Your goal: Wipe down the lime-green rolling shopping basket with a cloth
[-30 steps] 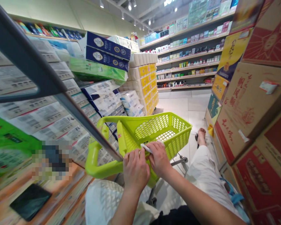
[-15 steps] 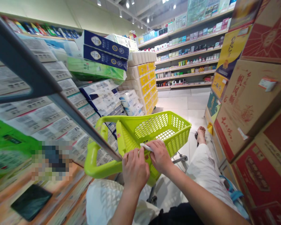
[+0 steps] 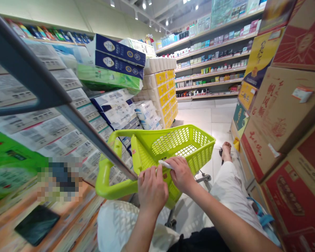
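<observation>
A lime-green plastic shopping cart [image 3: 136,157] stands in front of me, its basket showing nothing inside. My left hand [image 3: 152,190] is closed over the near side rim, fingers curled down toward the inside. Beside it, my right hand [image 3: 182,175] rests on the same rim, its fingers closed around a thin white piece [image 3: 166,164] that looks like folded paper or tissue. The white piece's tip sticks out toward the left hand. A grey metal pole [image 3: 94,134] slants across the view and passes in front of the cart's handle [image 3: 102,185].
Stacked tissue packs [image 3: 68,134] line the left side, with a dark flat tablet-like object [image 3: 37,225] on orange packs below. Cardboard boxes [image 3: 286,105] rise on the right. Shelves of small goods [image 3: 212,57] stand at the back. My outstretched leg [image 3: 227,178] lies beside the cart.
The whole view has shifted very slightly. Both hands keep the same hold on the rim and the white piece, and the cart has not visibly moved.
</observation>
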Demonstrator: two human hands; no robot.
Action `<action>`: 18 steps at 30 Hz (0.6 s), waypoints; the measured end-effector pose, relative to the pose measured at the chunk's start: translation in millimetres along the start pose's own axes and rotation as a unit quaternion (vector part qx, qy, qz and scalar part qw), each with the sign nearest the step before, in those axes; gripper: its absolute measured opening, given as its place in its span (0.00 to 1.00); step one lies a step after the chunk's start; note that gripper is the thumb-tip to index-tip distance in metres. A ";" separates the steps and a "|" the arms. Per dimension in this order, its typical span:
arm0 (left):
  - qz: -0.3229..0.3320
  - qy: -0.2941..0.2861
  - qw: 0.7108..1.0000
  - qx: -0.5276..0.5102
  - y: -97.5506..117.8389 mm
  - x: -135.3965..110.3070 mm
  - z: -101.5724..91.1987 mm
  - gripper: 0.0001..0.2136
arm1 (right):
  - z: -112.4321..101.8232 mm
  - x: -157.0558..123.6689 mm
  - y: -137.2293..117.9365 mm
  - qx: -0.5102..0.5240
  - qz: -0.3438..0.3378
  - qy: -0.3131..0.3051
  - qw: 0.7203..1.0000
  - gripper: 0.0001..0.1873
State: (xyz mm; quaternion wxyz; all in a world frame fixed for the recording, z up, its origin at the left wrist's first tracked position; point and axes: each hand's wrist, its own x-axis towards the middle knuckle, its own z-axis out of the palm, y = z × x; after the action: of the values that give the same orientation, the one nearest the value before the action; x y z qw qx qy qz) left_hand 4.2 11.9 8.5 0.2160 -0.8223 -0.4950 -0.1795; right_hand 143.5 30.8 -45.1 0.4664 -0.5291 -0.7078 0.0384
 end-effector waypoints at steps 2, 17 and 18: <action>-0.001 0.001 1.000 -0.002 -0.3 -0.1 -0.3 0.21 | -3.0 0.7 14.0 -0.026 0.023 0.013 0.999 0.20; -0.002 -0.001 1.000 0.008 -0.7 -1.0 1.3 0.21 | -4.9 3.0 16.4 -0.037 0.032 0.010 0.999 0.18; -0.002 0.000 1.000 0.006 -0.7 -0.9 1.2 0.21 | -6.8 3.2 23.7 -0.052 0.053 0.025 0.997 0.17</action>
State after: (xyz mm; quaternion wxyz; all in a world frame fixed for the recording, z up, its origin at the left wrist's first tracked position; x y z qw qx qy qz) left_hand 3.3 12.2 7.1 0.2208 -0.8198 -0.4980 -0.1765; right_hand 165.2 40.7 -52.3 0.4527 -0.5903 -0.6682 0.0130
